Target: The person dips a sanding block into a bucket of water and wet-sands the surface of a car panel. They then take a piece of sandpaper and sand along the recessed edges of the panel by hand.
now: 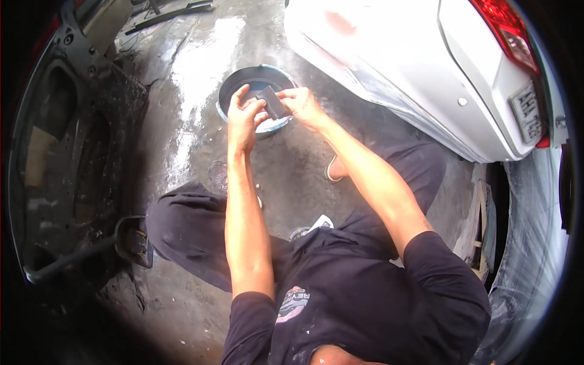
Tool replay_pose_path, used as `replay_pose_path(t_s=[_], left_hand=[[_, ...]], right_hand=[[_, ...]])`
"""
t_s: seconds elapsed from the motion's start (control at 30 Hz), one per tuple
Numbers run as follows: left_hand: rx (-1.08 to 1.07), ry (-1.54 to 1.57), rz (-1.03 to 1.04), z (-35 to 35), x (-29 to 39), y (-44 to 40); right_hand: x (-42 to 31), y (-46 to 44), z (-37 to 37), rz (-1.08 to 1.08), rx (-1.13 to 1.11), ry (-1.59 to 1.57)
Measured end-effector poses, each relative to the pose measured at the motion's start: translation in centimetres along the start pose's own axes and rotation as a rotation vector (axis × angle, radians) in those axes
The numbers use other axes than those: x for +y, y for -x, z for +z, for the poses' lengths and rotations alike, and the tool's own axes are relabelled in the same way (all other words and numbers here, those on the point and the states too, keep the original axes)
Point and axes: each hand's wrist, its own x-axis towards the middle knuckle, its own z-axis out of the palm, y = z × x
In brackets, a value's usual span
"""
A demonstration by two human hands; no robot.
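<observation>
A small dark rectangular piece (275, 104) is held between my two hands, over a round basin (225, 91) on the floor. My left hand (246, 115) pinches its left side with the thumb, while the index finger is raised and curved. On the other side, the fingers of my right hand (302, 107) grip the piece's right edge. The basin has a dark inside and a bluish rim, and something pale shows in its lower part. What exactly the dark piece is, I cannot tell.
A white car body (389, 61) with a red tail light (504, 27) and a plate stands at the right. At the left is a dark vehicle panel (73, 152). My bent legs flank the wet, stained floor (280, 182). Dark strips (170, 17) lie at the top.
</observation>
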Motion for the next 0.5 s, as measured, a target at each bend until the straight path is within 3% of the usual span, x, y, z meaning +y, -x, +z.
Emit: replay_pose_path(t_s=[0.13,0.2,0.27,0.33,0.4,0.47,0.5], left_hand=[[0.082,-0.012,-0.017,-1.6,-0.5,-1.9],[0.104,-0.101,-0.057,-2.7,-1.4,-3.4],[0.145,-0.270,-0.129,-3.5,-1.8,-5.4],[0.212,-0.953,0.110,-5.2,-2.4,-7.6],[0.404,-1.149,0.467,-9.5,-5.1,-10.2],[0.692,-1.329,0.670,-9.4,-5.6,-10.3],[0.657,-1.371,0.677,-9.6,-6.4,-10.2]], right_hand=[[0.9,-2.1,-0.4,0.260,-0.122,-0.395],[2.1,-3.7,0.3,0.059,-0.165,-0.047],[4.3,-6.7,0.0,0.166,-0.267,0.189],[7.5,-10.4,-0.1,0.220,-0.337,0.382],[15.1,-12.9,0.5,-0.018,-0.133,0.814],[16.3,-14.3,1.6,0.133,-0.141,0.942],[17.2,-14.6,2.0,0.251,-0.269,1.064]])
